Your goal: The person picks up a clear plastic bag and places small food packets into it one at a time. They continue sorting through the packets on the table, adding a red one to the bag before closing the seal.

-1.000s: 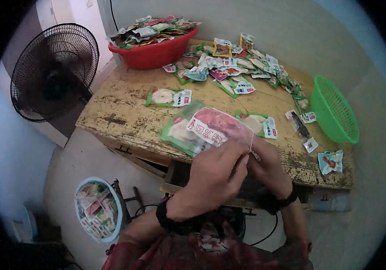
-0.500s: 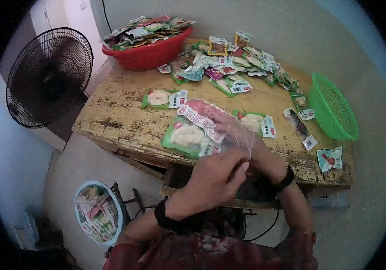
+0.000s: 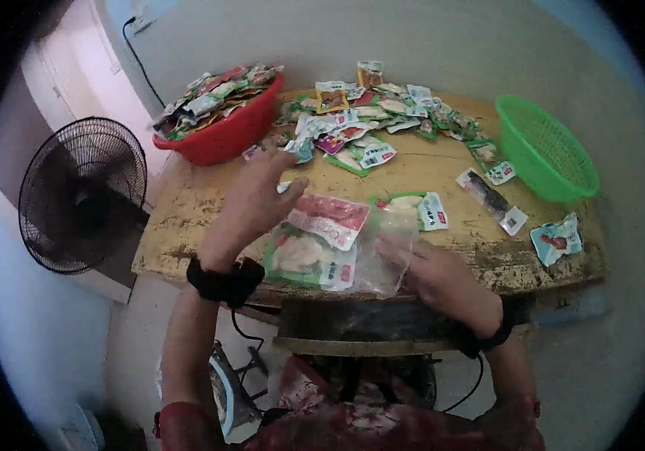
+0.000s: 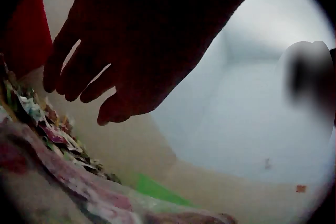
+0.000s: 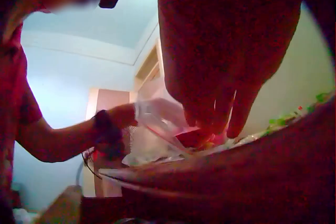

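My left hand (image 3: 251,203) is over the table with its fingers spread, partly covering a small pouch whose white end (image 3: 285,186) shows by the thumb. In the left wrist view the left hand (image 4: 131,45) has nothing between its fingers. The right hand (image 3: 454,286) grips a clear plastic bag (image 3: 386,263), its fingertips seen through the film. A pink-and-white pouch (image 3: 333,218) lies left of those fingers, overlapping a green-edged pouch (image 3: 300,255) with pale contents. In the right wrist view the right hand (image 5: 226,50) points downward beside the clear film (image 5: 157,119).
A red basin (image 3: 225,139) heaped with packets stands back left, beside a loose pile (image 3: 367,120). At right are a green basket (image 3: 548,150), a dark narrow packet (image 3: 487,197) and a blue packet (image 3: 557,239). Another green-edged pouch (image 3: 409,207) lies mid-table; a fan (image 3: 82,195) stands left.
The left hand has let go of the clear bag and moved left and up over the small pouch. My right hand has drawn back to the right with the bag. The head view has shifted.
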`<action>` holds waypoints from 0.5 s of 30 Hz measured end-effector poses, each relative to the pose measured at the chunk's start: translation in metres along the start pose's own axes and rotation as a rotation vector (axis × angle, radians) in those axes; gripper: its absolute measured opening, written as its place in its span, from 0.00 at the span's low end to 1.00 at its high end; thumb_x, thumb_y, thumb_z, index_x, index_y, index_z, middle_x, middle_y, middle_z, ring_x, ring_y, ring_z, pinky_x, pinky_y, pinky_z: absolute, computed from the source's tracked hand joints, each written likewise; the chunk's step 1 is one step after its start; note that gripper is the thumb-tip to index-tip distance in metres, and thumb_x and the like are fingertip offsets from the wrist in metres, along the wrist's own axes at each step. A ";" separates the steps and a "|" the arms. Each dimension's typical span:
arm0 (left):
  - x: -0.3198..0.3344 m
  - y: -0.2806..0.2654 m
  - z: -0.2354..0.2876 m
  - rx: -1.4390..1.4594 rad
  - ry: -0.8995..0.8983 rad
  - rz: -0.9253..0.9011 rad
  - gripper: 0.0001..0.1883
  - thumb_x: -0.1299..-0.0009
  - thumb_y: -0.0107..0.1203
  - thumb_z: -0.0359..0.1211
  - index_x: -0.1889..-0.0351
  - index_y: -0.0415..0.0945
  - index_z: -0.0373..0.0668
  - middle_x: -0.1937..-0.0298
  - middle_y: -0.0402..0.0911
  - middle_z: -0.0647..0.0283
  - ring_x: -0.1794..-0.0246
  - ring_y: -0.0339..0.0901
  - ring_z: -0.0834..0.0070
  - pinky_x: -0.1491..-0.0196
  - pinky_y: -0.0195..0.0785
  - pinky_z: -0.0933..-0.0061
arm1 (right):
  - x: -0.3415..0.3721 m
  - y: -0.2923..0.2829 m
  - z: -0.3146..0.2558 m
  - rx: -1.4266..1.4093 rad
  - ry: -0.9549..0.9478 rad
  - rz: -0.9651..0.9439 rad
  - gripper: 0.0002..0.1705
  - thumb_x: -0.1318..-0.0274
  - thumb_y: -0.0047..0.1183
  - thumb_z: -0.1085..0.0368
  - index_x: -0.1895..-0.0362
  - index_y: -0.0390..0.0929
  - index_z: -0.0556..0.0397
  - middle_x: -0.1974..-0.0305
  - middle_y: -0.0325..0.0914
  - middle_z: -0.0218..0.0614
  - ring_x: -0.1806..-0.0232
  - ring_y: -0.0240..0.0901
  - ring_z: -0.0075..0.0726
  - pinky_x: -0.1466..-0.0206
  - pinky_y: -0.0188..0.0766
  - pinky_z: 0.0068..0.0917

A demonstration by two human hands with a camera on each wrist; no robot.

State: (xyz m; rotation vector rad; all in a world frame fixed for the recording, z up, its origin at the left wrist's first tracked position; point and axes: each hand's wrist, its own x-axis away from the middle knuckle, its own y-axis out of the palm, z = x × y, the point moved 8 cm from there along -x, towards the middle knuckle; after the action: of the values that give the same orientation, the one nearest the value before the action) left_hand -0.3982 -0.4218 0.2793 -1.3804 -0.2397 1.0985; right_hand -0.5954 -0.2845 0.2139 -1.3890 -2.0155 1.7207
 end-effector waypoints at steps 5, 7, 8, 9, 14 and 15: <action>-0.048 0.053 -0.047 -0.193 0.162 -0.111 0.19 0.37 0.63 0.35 0.50 0.79 0.37 0.40 0.76 0.48 0.41 0.74 0.49 0.41 0.70 0.53 | 0.047 -0.008 0.003 -0.107 0.213 0.227 0.28 0.45 0.54 0.77 0.39 0.75 0.49 0.34 0.72 0.42 0.38 0.74 0.53 0.43 0.77 0.39; -0.062 0.075 -0.068 -0.248 0.093 -0.245 0.20 0.38 0.64 0.35 0.48 0.79 0.39 0.42 0.77 0.48 0.41 0.74 0.48 0.42 0.71 0.52 | 0.063 0.001 0.014 -0.128 0.272 0.281 0.25 0.42 0.54 0.76 0.40 0.75 0.49 0.35 0.72 0.42 0.39 0.75 0.52 0.43 0.77 0.40; -0.068 0.086 -0.079 -0.277 0.045 -0.320 0.21 0.39 0.64 0.35 0.47 0.79 0.41 0.43 0.77 0.48 0.42 0.75 0.48 0.44 0.71 0.52 | 0.068 0.006 0.018 -0.153 0.279 0.302 0.23 0.41 0.53 0.75 0.40 0.75 0.49 0.35 0.72 0.42 0.40 0.75 0.52 0.43 0.76 0.40; -0.073 0.090 -0.077 -0.261 0.031 -0.319 0.21 0.38 0.63 0.35 0.47 0.79 0.42 0.44 0.78 0.48 0.43 0.76 0.48 0.45 0.72 0.52 | 0.070 0.006 0.021 -0.172 0.279 0.330 0.22 0.39 0.52 0.73 0.40 0.74 0.52 0.36 0.72 0.44 0.41 0.74 0.54 0.42 0.76 0.42; -0.084 0.094 -0.077 -0.210 -0.015 -0.182 0.19 0.33 0.58 0.35 0.44 0.78 0.45 0.47 0.80 0.47 0.48 0.77 0.46 0.48 0.72 0.51 | 0.068 0.008 0.025 -0.181 0.219 0.370 0.19 0.37 0.50 0.69 0.43 0.73 0.57 0.38 0.72 0.48 0.42 0.73 0.57 0.40 0.74 0.46; -0.086 0.091 -0.072 -0.240 -0.031 -0.170 0.19 0.32 0.57 0.35 0.43 0.78 0.46 0.48 0.80 0.46 0.48 0.77 0.45 0.48 0.72 0.51 | 0.069 0.009 0.024 -0.154 0.220 0.359 0.19 0.38 0.50 0.70 0.43 0.73 0.57 0.38 0.71 0.48 0.41 0.73 0.57 0.40 0.74 0.46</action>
State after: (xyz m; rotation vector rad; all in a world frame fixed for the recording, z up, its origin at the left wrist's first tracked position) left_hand -0.4348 -0.5485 0.2213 -1.5253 -0.5158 0.9726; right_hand -0.6450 -0.2533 0.1689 -1.9974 -1.9002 1.4700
